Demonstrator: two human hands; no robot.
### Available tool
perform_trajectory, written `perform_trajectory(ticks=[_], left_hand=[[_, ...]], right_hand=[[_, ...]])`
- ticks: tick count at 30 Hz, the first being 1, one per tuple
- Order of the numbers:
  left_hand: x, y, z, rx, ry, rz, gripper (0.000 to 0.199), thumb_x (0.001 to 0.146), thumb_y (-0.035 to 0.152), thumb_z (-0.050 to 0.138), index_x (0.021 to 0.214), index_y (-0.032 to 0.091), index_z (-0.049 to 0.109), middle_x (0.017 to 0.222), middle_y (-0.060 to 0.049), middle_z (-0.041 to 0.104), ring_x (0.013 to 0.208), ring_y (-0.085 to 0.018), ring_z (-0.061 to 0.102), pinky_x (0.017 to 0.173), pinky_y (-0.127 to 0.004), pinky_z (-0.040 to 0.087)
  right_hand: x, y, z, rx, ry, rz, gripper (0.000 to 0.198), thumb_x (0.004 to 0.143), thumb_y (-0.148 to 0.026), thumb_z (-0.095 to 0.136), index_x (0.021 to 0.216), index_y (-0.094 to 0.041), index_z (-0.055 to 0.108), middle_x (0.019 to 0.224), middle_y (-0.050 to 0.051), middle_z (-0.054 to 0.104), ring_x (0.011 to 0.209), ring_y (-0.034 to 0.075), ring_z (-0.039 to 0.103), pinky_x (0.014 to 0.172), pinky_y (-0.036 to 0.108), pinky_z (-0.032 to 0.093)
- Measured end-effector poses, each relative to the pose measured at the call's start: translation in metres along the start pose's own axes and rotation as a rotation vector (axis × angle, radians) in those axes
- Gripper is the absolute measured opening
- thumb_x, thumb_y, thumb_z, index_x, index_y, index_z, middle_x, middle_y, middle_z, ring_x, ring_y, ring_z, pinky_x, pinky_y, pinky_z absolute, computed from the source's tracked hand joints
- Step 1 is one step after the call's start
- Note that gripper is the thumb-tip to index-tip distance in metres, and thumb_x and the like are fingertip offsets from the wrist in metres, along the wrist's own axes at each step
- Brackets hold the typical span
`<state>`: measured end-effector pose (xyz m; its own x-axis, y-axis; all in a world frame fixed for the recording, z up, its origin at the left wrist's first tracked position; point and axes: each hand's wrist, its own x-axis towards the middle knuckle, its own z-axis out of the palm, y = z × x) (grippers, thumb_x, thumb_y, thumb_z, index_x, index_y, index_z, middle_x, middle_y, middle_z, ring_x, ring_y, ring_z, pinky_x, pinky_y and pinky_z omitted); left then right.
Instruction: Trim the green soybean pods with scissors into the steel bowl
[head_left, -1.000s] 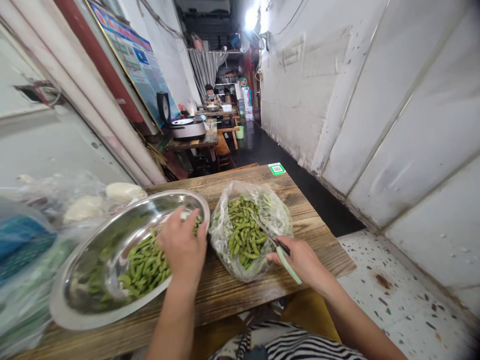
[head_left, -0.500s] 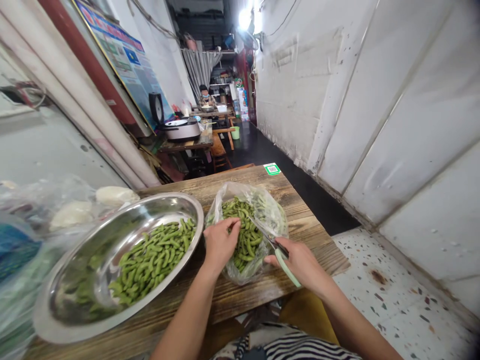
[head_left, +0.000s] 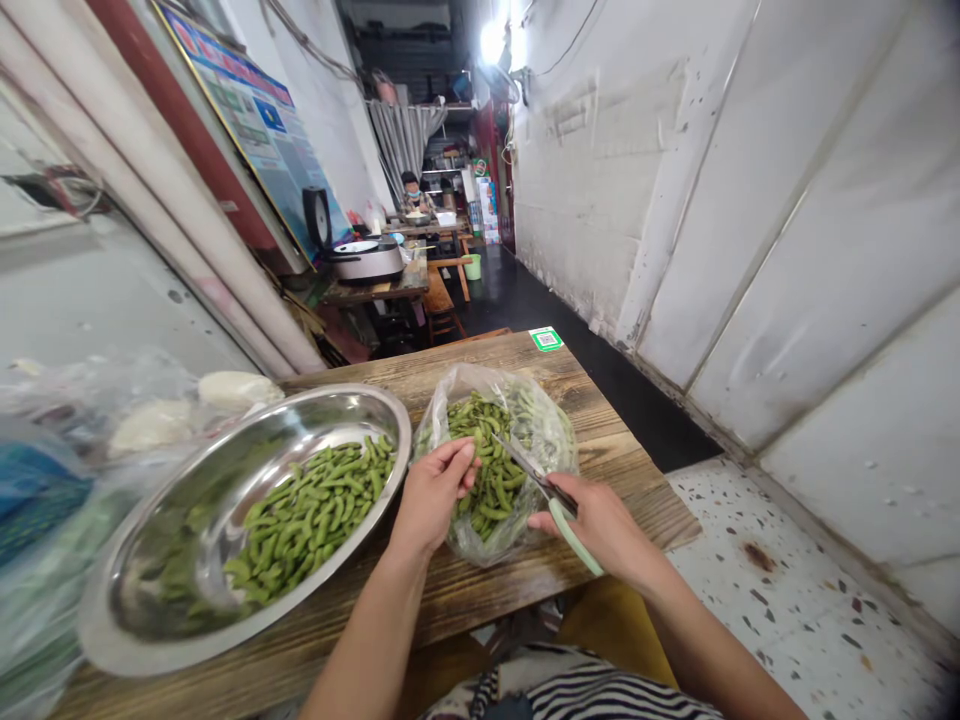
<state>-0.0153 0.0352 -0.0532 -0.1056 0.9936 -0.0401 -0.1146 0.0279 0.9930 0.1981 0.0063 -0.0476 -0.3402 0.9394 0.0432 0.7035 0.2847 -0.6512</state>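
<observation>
My right hand [head_left: 606,522] grips a pair of scissors [head_left: 573,540] with pale green handles, blades pointing up and left over the bag. The clear plastic bag [head_left: 459,384] stands open on the table, filled with green soybean pods [head_left: 491,490]. At the bag's left side, my left hand [head_left: 433,490] has its thumb and fingers pinched together; whatever they hold is hidden. To its left lies a large oval steel basin [head_left: 225,632], with a heap of pods [head_left: 322,515] toward its right side.
Plastic bags [head_left: 150,425] crowd the left edge of the wooden table [head_left: 480,600]. A QR-code card [head_left: 546,339] lies at the far corner. Beyond are a rice cooker [head_left: 367,262] on another table and a seated person [head_left: 415,197]. A wall [head_left: 750,250] runs along the right.
My left hand has drawn back slightly toward me and turned, its fingers still pinched. The scissor blades now show more clearly above the pods. The basin appears shifted slightly right in view.
</observation>
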Motion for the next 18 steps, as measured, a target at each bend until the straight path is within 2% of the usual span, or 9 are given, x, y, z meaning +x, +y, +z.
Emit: perform_trajectory(ticks=[4, 8, 12, 15, 18], left_hand=[[-0.0014, 0.0017, 0.0008, -0.063, -0.064, -0.024, 0.036, 0.068, 0.037, 0.073, 0.092, 0.012, 0.067, 0.066, -0.001, 0.062, 0.052, -0.006, 0.049, 0.049, -0.018, 0.038], [-0.0038, 0.0039, 0.0038, 0.046, -0.027, 0.018, 0.034, 0.069, 0.039, 0.071, 0.088, 0.012, 0.066, 0.069, -0.002, 0.064, 0.048, -0.007, 0.05, 0.042, -0.018, 0.036], [-0.0053, 0.005, 0.0061, 0.043, -0.047, 0.008, 0.033, 0.071, 0.044, 0.069, 0.079, 0.012, 0.063, 0.062, 0.0, 0.061, 0.046, -0.007, 0.05, 0.04, -0.017, 0.034], [-0.0058, 0.0042, 0.0059, 0.027, -0.045, -0.03, 0.034, 0.072, 0.046, 0.068, 0.085, 0.014, 0.063, 0.054, 0.003, 0.057, 0.04, -0.006, 0.046, 0.037, -0.016, 0.028], [-0.0066, 0.0029, 0.0062, 0.055, -0.061, -0.035, 0.037, 0.071, 0.044, 0.069, 0.092, 0.014, 0.065, 0.053, 0.004, 0.055, 0.04, -0.005, 0.044, 0.039, -0.015, 0.028]], right_hand=[[0.0003, -0.0004, 0.0012, 0.008, -0.01, -0.014, 0.038, 0.08, -0.056, 0.059, 0.094, -0.021, 0.062, 0.082, 0.002, 0.067, 0.072, 0.017, 0.059, 0.063, 0.023, 0.036], [0.001, -0.0006, 0.0024, 0.006, -0.014, -0.021, 0.038, 0.08, -0.057, 0.059, 0.091, -0.021, 0.062, 0.08, 0.002, 0.066, 0.07, 0.017, 0.059, 0.062, 0.023, 0.035], [0.0011, -0.0009, 0.0031, -0.004, -0.005, -0.013, 0.037, 0.08, -0.057, 0.059, 0.09, -0.021, 0.062, 0.081, 0.002, 0.066, 0.071, 0.018, 0.059, 0.062, 0.023, 0.035], [0.0003, -0.0007, 0.0032, -0.008, -0.012, -0.004, 0.037, 0.08, -0.056, 0.06, 0.09, -0.021, 0.061, 0.078, 0.001, 0.065, 0.069, 0.017, 0.058, 0.061, 0.022, 0.034], [-0.0005, -0.0003, 0.0025, 0.011, -0.006, -0.005, 0.036, 0.08, -0.055, 0.061, 0.092, -0.021, 0.062, 0.08, 0.001, 0.066, 0.07, 0.017, 0.058, 0.062, 0.022, 0.035]])
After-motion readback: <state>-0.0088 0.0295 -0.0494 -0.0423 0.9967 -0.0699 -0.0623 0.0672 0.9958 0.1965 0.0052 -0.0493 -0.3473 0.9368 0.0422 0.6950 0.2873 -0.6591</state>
